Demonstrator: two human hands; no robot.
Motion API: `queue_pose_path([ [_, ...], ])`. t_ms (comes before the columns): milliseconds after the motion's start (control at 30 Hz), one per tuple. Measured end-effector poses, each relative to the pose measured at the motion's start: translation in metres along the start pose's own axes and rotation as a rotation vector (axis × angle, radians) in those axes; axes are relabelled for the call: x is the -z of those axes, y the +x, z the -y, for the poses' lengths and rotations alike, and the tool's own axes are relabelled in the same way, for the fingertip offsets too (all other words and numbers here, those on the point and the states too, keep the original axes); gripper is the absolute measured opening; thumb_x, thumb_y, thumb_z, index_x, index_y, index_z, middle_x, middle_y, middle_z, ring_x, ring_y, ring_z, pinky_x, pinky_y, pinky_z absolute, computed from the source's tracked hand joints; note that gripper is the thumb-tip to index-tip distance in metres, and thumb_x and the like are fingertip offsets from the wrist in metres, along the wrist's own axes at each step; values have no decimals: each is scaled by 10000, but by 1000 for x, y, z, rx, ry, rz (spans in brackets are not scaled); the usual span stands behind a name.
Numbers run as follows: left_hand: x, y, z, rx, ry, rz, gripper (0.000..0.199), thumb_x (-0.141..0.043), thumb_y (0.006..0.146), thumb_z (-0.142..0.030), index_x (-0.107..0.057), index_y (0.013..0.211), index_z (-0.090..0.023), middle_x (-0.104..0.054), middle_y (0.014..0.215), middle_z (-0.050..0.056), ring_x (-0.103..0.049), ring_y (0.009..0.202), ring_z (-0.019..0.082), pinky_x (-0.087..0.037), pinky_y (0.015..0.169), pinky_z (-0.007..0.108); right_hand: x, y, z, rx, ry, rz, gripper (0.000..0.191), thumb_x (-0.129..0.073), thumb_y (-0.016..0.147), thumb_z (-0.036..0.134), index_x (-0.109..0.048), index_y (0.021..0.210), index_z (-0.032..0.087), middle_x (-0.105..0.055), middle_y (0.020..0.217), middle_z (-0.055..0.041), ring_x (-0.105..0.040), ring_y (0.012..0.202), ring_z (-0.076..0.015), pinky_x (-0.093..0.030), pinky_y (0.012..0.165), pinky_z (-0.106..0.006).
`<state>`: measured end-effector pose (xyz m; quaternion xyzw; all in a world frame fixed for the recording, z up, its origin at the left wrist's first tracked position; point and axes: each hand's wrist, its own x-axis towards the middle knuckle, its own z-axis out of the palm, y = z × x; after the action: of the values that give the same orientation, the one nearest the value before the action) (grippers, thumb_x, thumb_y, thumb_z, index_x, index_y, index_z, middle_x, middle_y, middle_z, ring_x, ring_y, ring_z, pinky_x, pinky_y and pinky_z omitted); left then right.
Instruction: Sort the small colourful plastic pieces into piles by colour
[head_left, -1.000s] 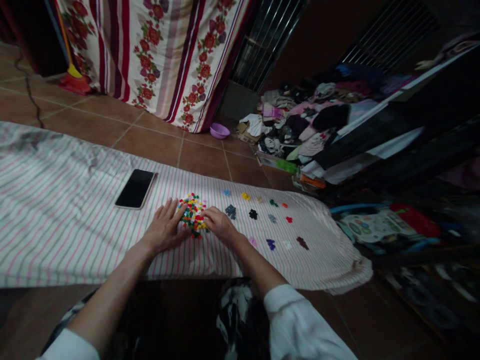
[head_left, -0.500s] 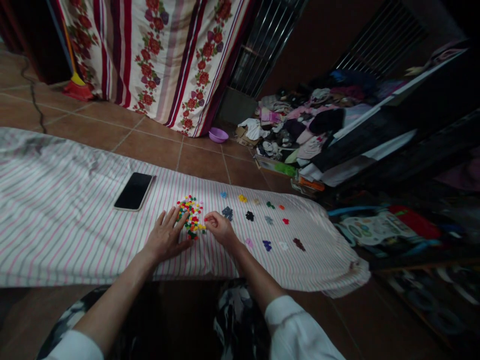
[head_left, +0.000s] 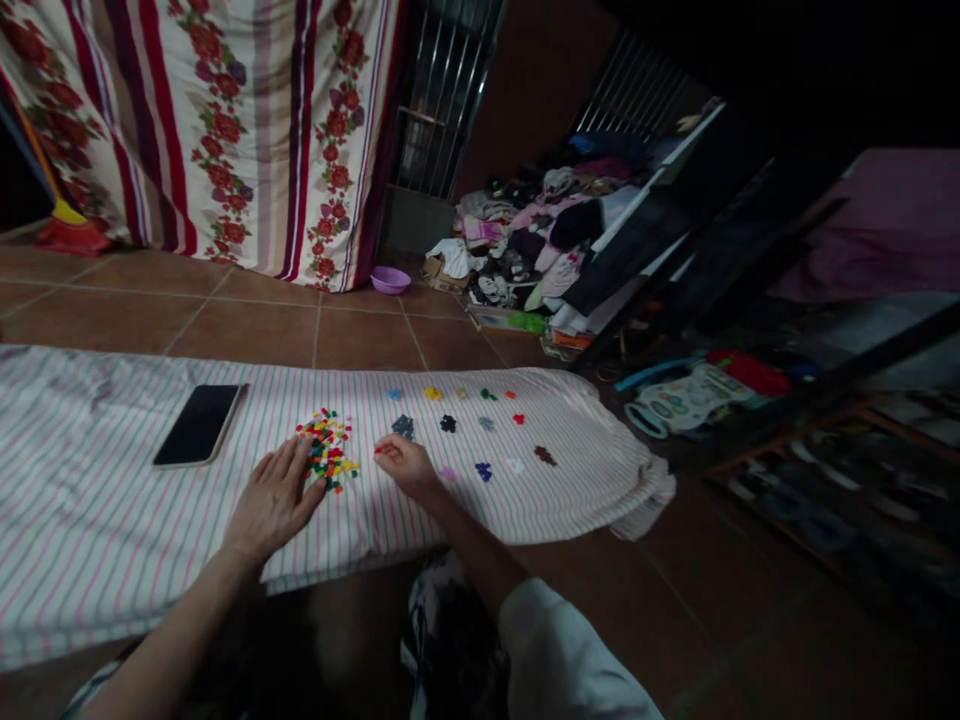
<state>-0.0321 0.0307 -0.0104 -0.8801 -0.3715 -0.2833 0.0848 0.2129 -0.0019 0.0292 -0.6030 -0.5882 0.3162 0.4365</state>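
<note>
My left hand [head_left: 274, 495] lies with fingers spread at the left edge of a mixed pile of small coloured pieces [head_left: 328, 452] on a striped cloth [head_left: 112, 520]. Pinched between the fingertips of my right hand [head_left: 405, 466] is a small red piece [head_left: 378, 451], just right of the pile. Small single-colour groups lie farther right: dark grey [head_left: 403, 427], black [head_left: 448, 424], yellow [head_left: 433, 393], red [head_left: 518, 419], dark blue [head_left: 483, 470], white [head_left: 515, 466] and brown [head_left: 545, 456]. A pink group [head_left: 448, 474] is close beside my right hand.
A black-screened phone [head_left: 199, 426] lies on the cloth at the left. Beyond the cloth, a purple basin [head_left: 390, 280] stands on the tiled floor near a floral curtain. A heap of clothes [head_left: 540, 225] and a shelf [head_left: 795, 450] are at the right.
The view has turned to the right, so the cloth and its contents appear farther left. My right hand has moved away from the pile with the red piece. My left hand remains beside the pile.
</note>
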Motion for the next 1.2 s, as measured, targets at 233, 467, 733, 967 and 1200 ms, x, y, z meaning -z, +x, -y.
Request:
queue_pose_path([
  [233,-2,-2,4,-149,102,-134,271,-396,922,-217,-514,1166,-215,-586,1286,185,-509,1258,315,-469,935,538,48,-11,-14,-12,-4,-109,97,-582,771,245,-649,829,207,-661,763,4,-638,736,-138,-514,718,-255],
  [467,1,1,12,-353,176,-201,184,-479,877,-164,-536,1039,-231,-600,1262,138,-508,1256,300,-460,945,491,114,-18,-43,-43,-92,-229,167,-538,770,238,-667,872,214,-687,798,-2,-650,757,-137,-518,748,-263],
  [733,-1,-5,23,-375,200,-88,226,-491,874,-172,-526,1079,-259,-588,1291,145,-489,1287,306,-466,963,509,198,-20,-76,-147,-304,-422,230,-508,749,190,-695,880,216,-712,828,-10,-654,779,-150,-513,803,-286],
  [967,-6,-6,26,-289,102,-60,326,-506,880,-300,-535,1203,-274,-606,1281,144,-542,1226,287,-479,962,470,251,-11,-98,-290,-616,-526,264,-486,797,101,-701,916,199,-720,950,-48,-646,900,-153,-460,833,-246],
  [1200,-4,-3,25,-296,149,-52,380,-456,909,-257,-477,1289,-269,-610,1280,152,-555,1217,283,-500,933,446,262,-5,-114,-396,-734,-506,198,-515,863,134,-652,998,181,-721,927,-57,-656,855,-156,-425,728,-229],
])
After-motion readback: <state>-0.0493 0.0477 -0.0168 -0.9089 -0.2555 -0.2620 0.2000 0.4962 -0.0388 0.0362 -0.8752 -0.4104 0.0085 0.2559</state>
